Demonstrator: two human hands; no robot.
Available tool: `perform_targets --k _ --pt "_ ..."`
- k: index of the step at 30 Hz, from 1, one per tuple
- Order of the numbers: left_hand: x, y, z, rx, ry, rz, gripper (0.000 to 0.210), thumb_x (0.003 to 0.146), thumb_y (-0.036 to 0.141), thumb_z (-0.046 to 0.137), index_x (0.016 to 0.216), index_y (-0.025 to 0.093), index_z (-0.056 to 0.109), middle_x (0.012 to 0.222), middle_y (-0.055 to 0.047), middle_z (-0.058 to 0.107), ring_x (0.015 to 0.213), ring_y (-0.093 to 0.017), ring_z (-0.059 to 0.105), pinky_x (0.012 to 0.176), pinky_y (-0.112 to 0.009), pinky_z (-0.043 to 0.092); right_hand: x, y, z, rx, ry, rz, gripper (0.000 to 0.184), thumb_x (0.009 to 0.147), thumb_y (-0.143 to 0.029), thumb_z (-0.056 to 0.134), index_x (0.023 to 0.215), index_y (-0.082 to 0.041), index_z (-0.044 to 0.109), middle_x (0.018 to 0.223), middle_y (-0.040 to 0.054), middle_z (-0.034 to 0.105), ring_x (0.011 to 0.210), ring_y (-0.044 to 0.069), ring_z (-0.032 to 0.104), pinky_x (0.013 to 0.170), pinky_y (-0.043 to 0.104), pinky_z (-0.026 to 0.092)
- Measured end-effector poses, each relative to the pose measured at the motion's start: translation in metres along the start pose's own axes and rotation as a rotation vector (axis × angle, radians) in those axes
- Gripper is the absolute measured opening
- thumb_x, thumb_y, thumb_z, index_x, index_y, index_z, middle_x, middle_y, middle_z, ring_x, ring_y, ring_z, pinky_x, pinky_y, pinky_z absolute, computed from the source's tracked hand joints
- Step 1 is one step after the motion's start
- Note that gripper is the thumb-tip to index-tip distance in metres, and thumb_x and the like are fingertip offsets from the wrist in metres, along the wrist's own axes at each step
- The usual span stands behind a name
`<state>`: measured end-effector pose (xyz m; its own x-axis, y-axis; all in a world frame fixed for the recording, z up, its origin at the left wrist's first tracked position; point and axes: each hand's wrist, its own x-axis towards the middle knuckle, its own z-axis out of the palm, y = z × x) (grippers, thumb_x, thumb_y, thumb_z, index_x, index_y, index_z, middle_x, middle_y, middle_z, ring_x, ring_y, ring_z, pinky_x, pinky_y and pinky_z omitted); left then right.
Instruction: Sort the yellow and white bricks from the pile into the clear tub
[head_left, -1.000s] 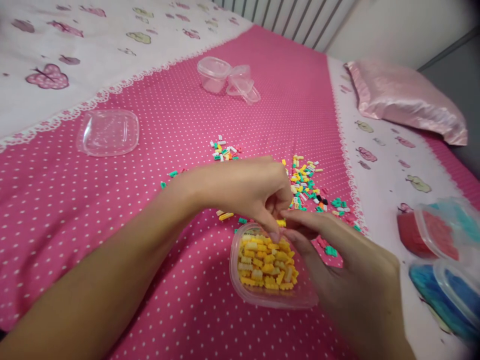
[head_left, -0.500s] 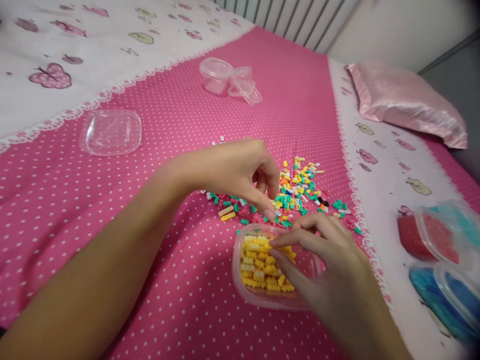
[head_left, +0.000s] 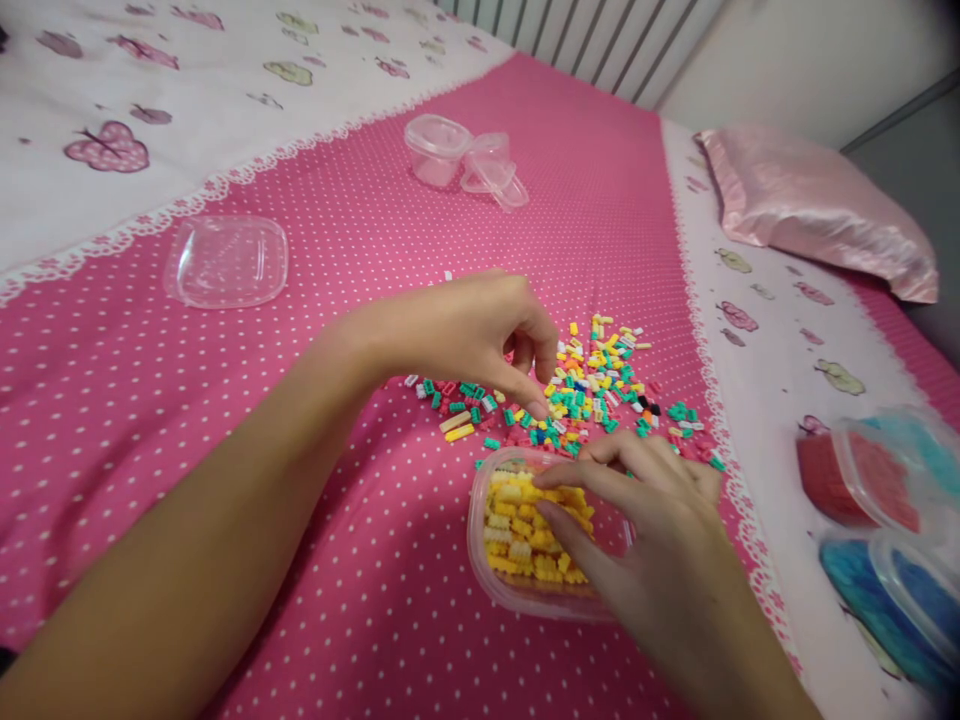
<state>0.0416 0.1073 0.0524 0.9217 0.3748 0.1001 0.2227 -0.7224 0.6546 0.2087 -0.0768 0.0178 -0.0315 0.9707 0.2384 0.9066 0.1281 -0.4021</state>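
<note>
A clear plastic container [head_left: 480,540] holds rows of small yellow and cream toy building bricks [head_left: 517,525]. My right hand [head_left: 652,530] is over its right side, thumb and index fingertips slightly apart just above the yellow bricks, with nothing visible between them. Beyond the container lies a loose pile of small toy bricks [head_left: 577,400] in green, yellow, white, red and other colours. My left hand [head_left: 495,330] reaches over the pile's left part, fingers curled and thumb pointing down to the bricks. Whatever its fingertips hold is too small or hidden to make out.
A clear lid [head_left: 229,262] lies at the left on the pink dotted bedspread [head_left: 360,600]. Clear tubs [head_left: 439,150] stand farther back. At the right are a container of red pieces [head_left: 840,475] and one of blue pieces [head_left: 862,580]. A pink pillow [head_left: 817,210] lies at the back right.
My right thumb and index finger have parted a little over the yellow bricks, where they were close together before. My left hand stays almost in place at the pile.
</note>
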Motion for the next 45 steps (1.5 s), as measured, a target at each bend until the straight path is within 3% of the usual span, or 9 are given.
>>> perform_targets --k 8,13,18,23,27,30,33,37,45 --pt "-0.001 -0.002 -0.001 0.029 0.025 -0.023 0.015 0.079 0.033 0.081 0.087 0.02 0.079 0.07 0.003 0.072 0.061 -0.009 0.061 0.056 -0.02 0.037 0.0 -0.002 -0.001 0.026 -0.008 0.012 0.015 0.084 -0.019 0.07 0.087 -0.033 0.075 0.085 -0.0012 0.062 0.085 0.021 0.057 0.081 0.04 0.026" --pt "0.0 -0.005 -0.004 0.163 0.153 -0.021 0.017 0.087 0.034 0.07 0.084 0.019 0.078 0.07 0.001 0.072 0.06 -0.009 0.059 0.059 -0.022 0.036 0.0 0.0 -0.002 -0.024 -0.02 -0.021 0.012 0.088 -0.023 0.067 0.086 -0.032 0.074 0.084 -0.0008 0.063 0.084 0.02 0.058 0.08 0.039 0.028" --pt "-0.005 -0.017 -0.009 0.374 0.419 -0.234 0.018 0.088 0.023 0.061 0.09 0.018 0.078 0.076 -0.003 0.074 0.068 -0.013 0.06 0.066 -0.025 0.037 0.0 0.006 -0.002 -0.05 -0.028 -0.08 0.009 0.089 -0.026 0.067 0.09 -0.033 0.074 0.086 -0.0016 0.065 0.084 0.02 0.06 0.079 0.039 0.029" --pt "-0.021 -0.041 -0.014 0.561 0.474 -0.509 0.024 0.082 0.013 0.058 0.09 0.021 0.079 0.081 -0.006 0.075 0.069 -0.018 0.061 0.068 -0.028 0.041 -0.001 0.016 -0.002 -0.1 -0.033 -0.201 0.01 0.092 -0.028 0.067 0.099 -0.034 0.071 0.087 -0.0035 0.064 0.082 0.018 0.062 0.078 0.038 0.028" --pt "-0.031 -0.044 -0.019 0.564 0.294 -0.626 0.021 0.075 0.015 0.066 0.089 0.023 0.079 0.083 -0.005 0.077 0.067 -0.018 0.062 0.062 -0.027 0.04 -0.002 0.021 -0.002 -0.141 0.001 -0.279 0.012 0.096 -0.032 0.062 0.105 -0.029 0.067 0.083 -0.003 0.062 0.079 0.018 0.061 0.077 0.038 0.03" --pt "-0.033 -0.035 -0.02 0.52 0.126 -0.63 0.016 0.07 0.016 0.072 0.082 0.023 0.079 0.077 -0.002 0.077 0.063 -0.016 0.064 0.053 -0.025 0.035 0.001 0.025 -0.001 -0.16 0.041 -0.327 0.013 0.095 -0.033 0.063 0.107 -0.027 0.066 0.081 -0.0034 0.062 0.078 0.018 0.061 0.077 0.037 0.031" --pt "-0.032 -0.027 -0.019 0.511 0.044 -0.616 0.013 0.066 0.018 0.077 0.078 0.023 0.077 0.072 0.0 0.075 0.06 -0.015 0.063 0.05 -0.023 0.032 0.004 0.028 0.001 -0.172 0.058 -0.342 0.017 0.096 -0.032 0.063 0.111 -0.026 0.065 0.084 -0.0029 0.063 0.081 0.018 0.063 0.077 0.037 0.032" --pt "-0.026 -0.025 -0.015 0.536 0.006 -0.632 0.016 0.071 0.026 0.077 0.086 0.019 0.076 0.079 -0.004 0.076 0.066 -0.017 0.064 0.052 -0.025 0.033 0.007 0.029 0.002 -0.177 0.076 -0.345 0.015 0.096 -0.032 0.062 0.11 -0.027 0.066 0.086 -0.0027 0.064 0.084 0.018 0.064 0.078 0.037 0.033" --pt "-0.022 -0.024 -0.009 0.562 0.025 -0.679 0.022 0.077 0.016 0.067 0.097 0.02 0.075 0.091 -0.005 0.076 0.078 -0.021 0.067 0.064 -0.028 0.041 0.007 0.031 -0.002 -0.157 0.088 -0.314 0.012 0.097 -0.032 0.061 0.106 -0.027 0.065 0.084 -0.0022 0.063 0.082 0.018 0.061 0.076 0.037 0.033"
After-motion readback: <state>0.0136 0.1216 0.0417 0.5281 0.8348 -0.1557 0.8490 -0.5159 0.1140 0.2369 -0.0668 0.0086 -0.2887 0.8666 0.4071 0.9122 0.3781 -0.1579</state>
